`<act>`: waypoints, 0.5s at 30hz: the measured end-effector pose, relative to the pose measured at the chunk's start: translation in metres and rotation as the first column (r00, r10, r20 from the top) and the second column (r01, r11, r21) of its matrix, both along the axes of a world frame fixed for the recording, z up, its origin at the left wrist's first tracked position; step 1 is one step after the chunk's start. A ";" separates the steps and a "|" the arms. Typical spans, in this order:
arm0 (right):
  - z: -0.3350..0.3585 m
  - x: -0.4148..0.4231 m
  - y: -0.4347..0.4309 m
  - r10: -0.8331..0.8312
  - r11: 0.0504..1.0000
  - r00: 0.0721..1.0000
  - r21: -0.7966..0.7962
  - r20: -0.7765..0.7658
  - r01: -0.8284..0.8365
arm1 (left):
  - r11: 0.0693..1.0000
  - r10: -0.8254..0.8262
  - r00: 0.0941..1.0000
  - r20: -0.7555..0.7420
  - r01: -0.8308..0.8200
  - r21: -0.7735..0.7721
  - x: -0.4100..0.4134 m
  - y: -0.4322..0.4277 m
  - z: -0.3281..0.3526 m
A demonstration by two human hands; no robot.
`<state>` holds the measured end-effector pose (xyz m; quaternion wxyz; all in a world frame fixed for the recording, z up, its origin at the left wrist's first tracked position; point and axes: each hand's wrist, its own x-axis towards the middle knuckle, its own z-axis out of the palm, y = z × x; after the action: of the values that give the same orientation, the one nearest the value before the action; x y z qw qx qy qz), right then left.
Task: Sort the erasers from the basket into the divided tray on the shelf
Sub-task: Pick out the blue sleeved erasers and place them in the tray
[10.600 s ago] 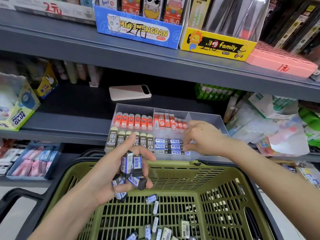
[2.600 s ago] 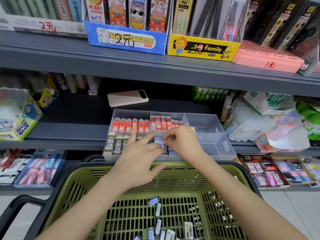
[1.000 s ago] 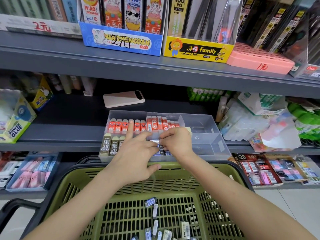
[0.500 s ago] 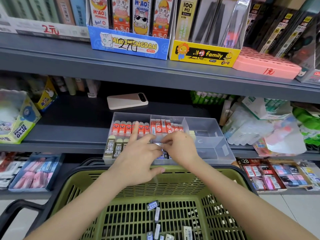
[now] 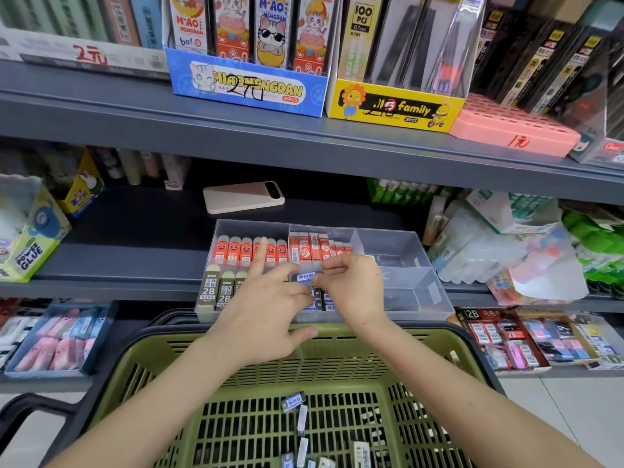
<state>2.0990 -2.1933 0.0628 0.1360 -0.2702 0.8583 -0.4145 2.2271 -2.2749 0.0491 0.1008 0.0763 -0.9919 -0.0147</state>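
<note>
Covering most of the front middle compartment, the two grips leave only slivers of its contents in sight. The left grip (image 5: 270, 312) lies palm-down and spread, holding nothing visible; its forefinger (image 5: 260, 261) is straight and points away over the red erasers (image 5: 243, 249), while the other digits reach right onto the stacked erasers (image 5: 329, 307). The right grip (image 5: 353, 288) is curled, thumb and fingers (image 5: 337, 265) pinching a blue-labelled eraser (image 5: 305, 278) by its right end, which they hide. That eraser lies flat on top of the stack inside the divided tray (image 5: 415, 244) on the shelf (image 5: 135, 258) — label up, long axis running left to right. How many erasers sit beneath it cannot be told. The red erasers stand on end in the back left compartment, and the 2B erasers (image 5: 209, 292) stand upright in the front left one; three of them show, the rest are behind the left grip. The tray's right-hand compartments are hazy through the clear plastic. Below, both forearms cross the green basket (image 5: 337, 363), where loose erasers (image 5: 293, 400) lie at mixed angles — those nearest the bottom edge are cut off. A phone (image 5: 243, 197) lies flat behind the tray.
</note>
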 end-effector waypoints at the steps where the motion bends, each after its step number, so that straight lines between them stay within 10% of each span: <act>1: 0.000 0.000 0.002 0.022 1.000 0.997 0.022 -0.078 -0.020 | 1.000 -0.004 1.000 -0.002 0.003 -0.003 0.000 0.000 0.000; 7: -0.001 0.000 0.007 0.180 0.978 0.920 0.161 -0.348 -0.130 | 1.000 -0.004 1.000 -0.016 0.004 -0.010 0.000 0.000 0.001; 15: 0.001 -0.006 0.001 0.290 0.937 0.908 0.285 -0.302 -0.204 | 0.999 -0.002 1.000 -0.019 0.001 -0.036 0.001 0.001 0.001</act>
<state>2.0933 -2.1926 0.0637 0.0706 -0.4257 0.8720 -0.2312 2.2279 -2.2737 0.0502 0.1118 0.0734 -0.9910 0.0024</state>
